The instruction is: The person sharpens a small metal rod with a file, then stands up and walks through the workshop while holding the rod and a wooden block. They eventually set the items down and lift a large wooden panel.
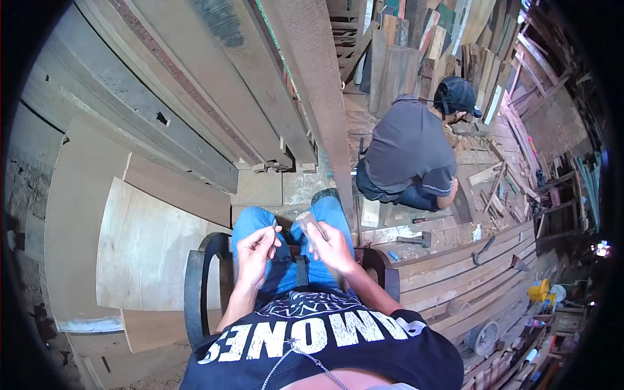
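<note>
My right hand (333,247) is closed around a short brown piece (307,222) that looks like wood, its blunt end pointing up and away from me. My left hand (255,252) is drawn into a pinch, fingertips and thumb together. Whatever may be between them is too small to make out. Both hands are held above my lap, a little apart, over the blue jeans (253,221). I sit in a dark chair, whose armrest (195,286) shows at my left.
Long boards (214,84) lean at the front left, and pale plywood sheets (149,247) stand beside the chair. At right, a co-worker (409,149) crouches on the floor among wood scraps. A hammer (416,240) lies near stacked planks (455,273).
</note>
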Motion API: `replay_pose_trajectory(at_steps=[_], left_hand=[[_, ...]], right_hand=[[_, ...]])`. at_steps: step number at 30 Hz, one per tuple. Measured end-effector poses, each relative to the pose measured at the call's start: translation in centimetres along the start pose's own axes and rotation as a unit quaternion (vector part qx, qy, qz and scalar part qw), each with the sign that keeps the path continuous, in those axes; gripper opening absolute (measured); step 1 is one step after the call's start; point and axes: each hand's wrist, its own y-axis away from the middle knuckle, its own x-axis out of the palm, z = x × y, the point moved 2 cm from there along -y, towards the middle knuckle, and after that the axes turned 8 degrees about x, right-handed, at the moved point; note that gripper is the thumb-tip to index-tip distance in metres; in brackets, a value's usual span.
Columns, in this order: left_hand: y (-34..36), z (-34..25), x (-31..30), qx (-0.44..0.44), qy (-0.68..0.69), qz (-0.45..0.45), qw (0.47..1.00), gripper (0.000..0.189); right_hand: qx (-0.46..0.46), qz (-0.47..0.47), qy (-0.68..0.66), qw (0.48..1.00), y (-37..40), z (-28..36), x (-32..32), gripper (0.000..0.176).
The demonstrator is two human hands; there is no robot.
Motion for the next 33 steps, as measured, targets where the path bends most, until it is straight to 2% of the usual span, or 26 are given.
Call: replay_pose_trajectory(at_steps=[11, 16, 19, 26, 29, 30, 33], left_hand=[[0.1, 0.6, -0.9, 0.013, 0.02, 0.001, 1.0, 0.024], [-0.3, -0.3, -0.7, 0.024, 0.007, 0.019, 1.0, 0.023], [-0.6, -2.3, 0.2, 0.046, 0.008, 0.03, 0.998, 0.023], [-0.9, -5.5, 1.1, 0.106, 0.02, 0.064, 0.992, 0.026], [-0.7, -6.7, 1.5, 0.129, 0.019, 0.075, 0.989, 0.025], [-0.6, -7.1, 1.7, 0.134, 0.01, 0.088, 0.987, 0.025], [-0.4, -8.6, 2.1, 0.142, 0.015, 0.112, 0.983, 0.024]], right_hand=[[0.038, -0.001, -0.04, 0.998, 0.4, -0.7, -0.2, 0.035], [0.013, 0.003, -0.029, 0.999, 0.5, -0.2, 0.2, 0.033], [-0.062, 0.01, 0.003, 0.998, 1.4, 1.4, 0.5, 0.032], [-0.134, 0.005, -0.004, 0.991, 3.9, 7.2, 0.6, 0.031], [-0.215, -0.006, 0.015, 0.977, 4.5, 9.3, 0.2, 0.033], [-0.215, -0.004, 0.016, 0.976, 4.4, 9.8, 0.1, 0.033], [-0.376, -0.041, 0.123, 0.917, 4.8, 12.5, 0.0, 0.037]])
